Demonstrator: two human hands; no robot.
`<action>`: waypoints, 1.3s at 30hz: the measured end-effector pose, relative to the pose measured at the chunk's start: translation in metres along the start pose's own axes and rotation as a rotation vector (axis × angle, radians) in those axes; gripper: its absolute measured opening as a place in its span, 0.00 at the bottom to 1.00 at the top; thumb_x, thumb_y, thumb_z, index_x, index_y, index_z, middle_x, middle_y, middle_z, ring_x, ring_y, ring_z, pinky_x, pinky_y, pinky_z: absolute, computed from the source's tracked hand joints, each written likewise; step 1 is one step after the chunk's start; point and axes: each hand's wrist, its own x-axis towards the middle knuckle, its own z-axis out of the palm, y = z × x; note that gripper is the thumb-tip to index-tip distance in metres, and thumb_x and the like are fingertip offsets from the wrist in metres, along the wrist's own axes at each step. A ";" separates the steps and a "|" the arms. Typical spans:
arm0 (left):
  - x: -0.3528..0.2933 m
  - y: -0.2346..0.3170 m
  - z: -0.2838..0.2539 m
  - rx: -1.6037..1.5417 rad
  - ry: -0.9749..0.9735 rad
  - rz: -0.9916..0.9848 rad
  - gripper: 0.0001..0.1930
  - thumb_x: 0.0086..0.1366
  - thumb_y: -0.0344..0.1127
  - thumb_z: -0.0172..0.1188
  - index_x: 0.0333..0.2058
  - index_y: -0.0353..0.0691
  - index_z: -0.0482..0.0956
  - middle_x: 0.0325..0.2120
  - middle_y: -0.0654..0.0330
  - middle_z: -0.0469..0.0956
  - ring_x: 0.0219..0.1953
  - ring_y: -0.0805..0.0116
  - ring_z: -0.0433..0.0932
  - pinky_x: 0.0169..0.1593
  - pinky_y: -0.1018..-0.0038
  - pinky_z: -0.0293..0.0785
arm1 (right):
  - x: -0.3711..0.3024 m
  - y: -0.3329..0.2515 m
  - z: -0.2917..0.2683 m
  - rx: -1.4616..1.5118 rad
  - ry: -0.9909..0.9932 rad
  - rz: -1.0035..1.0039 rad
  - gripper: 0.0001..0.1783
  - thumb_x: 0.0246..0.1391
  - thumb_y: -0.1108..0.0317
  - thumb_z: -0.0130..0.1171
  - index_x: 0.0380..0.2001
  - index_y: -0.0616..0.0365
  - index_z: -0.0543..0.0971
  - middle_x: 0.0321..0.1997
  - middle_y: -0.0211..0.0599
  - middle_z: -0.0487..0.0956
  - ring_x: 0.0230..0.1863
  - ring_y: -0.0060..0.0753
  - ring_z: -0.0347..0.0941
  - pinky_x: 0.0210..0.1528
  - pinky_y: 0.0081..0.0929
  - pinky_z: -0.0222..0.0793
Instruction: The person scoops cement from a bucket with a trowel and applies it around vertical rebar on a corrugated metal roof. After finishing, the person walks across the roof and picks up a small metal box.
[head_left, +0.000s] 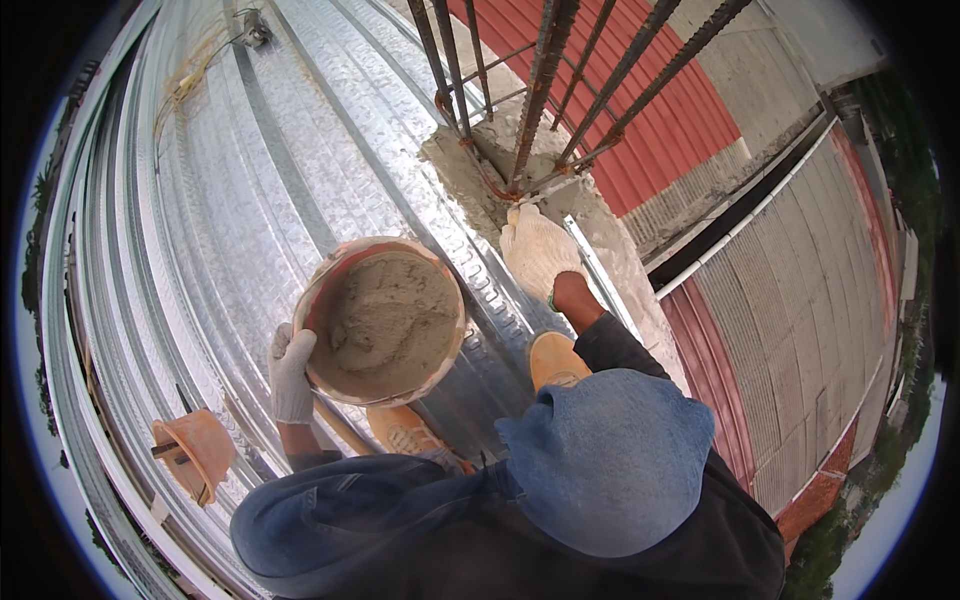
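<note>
A round bucket of wet grey mortar tilts toward me above the metal decking. My left hand, in a pale glove, is closed on its left rim. Ahead and to the right, my gloved right hand reaches down to the foot of a cluster of rusty rebar. Its fingers look closed, and whatever they hold is hidden beneath the hand. Fresh mortar lies rough around the base of the bars.
Corrugated metal decking spreads ahead and left. An orange bucket with tools inside lies tipped at the lower left. My tan shoes stand on the decking. Past a concrete edge on the right, lower roofs show.
</note>
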 end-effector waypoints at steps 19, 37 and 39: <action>-0.002 0.002 0.007 -0.004 -0.018 0.008 0.05 0.75 0.34 0.71 0.45 0.42 0.85 0.41 0.68 0.83 0.41 0.79 0.78 0.48 0.75 0.77 | -0.035 -0.003 -0.039 0.178 0.016 0.052 0.21 0.79 0.55 0.54 0.60 0.63 0.77 0.53 0.66 0.87 0.57 0.73 0.85 0.61 0.62 0.78; -0.005 0.004 0.003 0.030 -0.003 0.013 0.08 0.75 0.36 0.72 0.47 0.41 0.86 0.40 0.68 0.83 0.41 0.77 0.79 0.49 0.75 0.78 | -0.037 0.044 -0.054 -0.146 -0.034 -0.103 0.14 0.71 0.61 0.59 0.52 0.58 0.77 0.45 0.58 0.86 0.48 0.69 0.85 0.50 0.63 0.81; -0.006 0.007 0.008 0.021 0.009 0.009 0.09 0.75 0.36 0.72 0.48 0.40 0.86 0.41 0.68 0.84 0.42 0.77 0.80 0.49 0.75 0.78 | -0.043 0.049 -0.057 -0.195 -0.035 -0.091 0.14 0.70 0.62 0.60 0.52 0.58 0.77 0.45 0.58 0.86 0.48 0.67 0.86 0.49 0.62 0.82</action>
